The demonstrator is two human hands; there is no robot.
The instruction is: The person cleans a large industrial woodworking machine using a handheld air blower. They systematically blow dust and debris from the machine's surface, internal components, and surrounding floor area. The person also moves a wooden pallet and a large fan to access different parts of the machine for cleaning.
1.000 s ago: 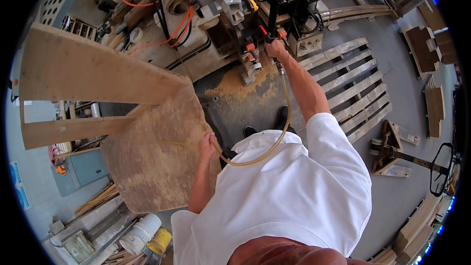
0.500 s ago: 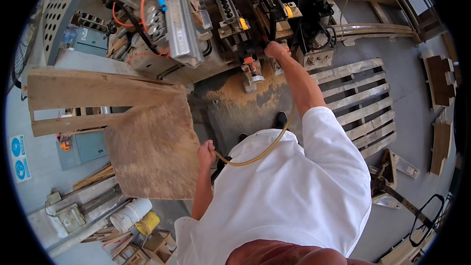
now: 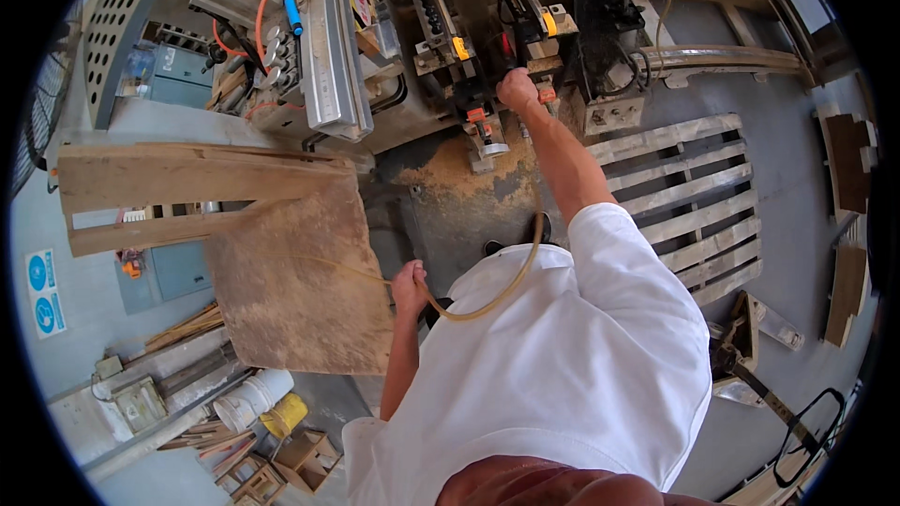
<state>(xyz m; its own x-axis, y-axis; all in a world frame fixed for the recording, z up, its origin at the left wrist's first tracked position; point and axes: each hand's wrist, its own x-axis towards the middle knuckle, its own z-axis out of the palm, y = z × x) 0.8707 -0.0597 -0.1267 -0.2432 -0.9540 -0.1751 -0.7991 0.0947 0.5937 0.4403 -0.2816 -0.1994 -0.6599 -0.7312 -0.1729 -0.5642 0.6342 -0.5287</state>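
My left hand (image 3: 409,288) is closed round a thin yellowish hose (image 3: 487,311). From there the hose loops across the front of my white shirt and rises toward my right forearm. One stretch of it also trails left over a worn wooden board (image 3: 300,290). My right hand (image 3: 517,91) reaches forward with curled fingers among the machine's rails. A dark piece with a red part (image 3: 507,43) shows just beyond the fist; what the hand grips is mostly hidden. Close by are a clamp with an orange-red part (image 3: 478,117) and a yellow-tipped rail (image 3: 548,22).
Sawdust (image 3: 459,169) covers the floor below the machine (image 3: 337,47). A slatted wooden pallet (image 3: 689,197) lies to the right. At the left stand upright planks (image 3: 169,176), and lower down a white bucket (image 3: 253,398) and a yellow bucket (image 3: 284,415). A pallet-jack-like handle (image 3: 816,431) is at lower right.
My right hand has shifted slightly left and forward along the rails. My left hand has moved a little right, still holding the hose. The view has tilted slightly.
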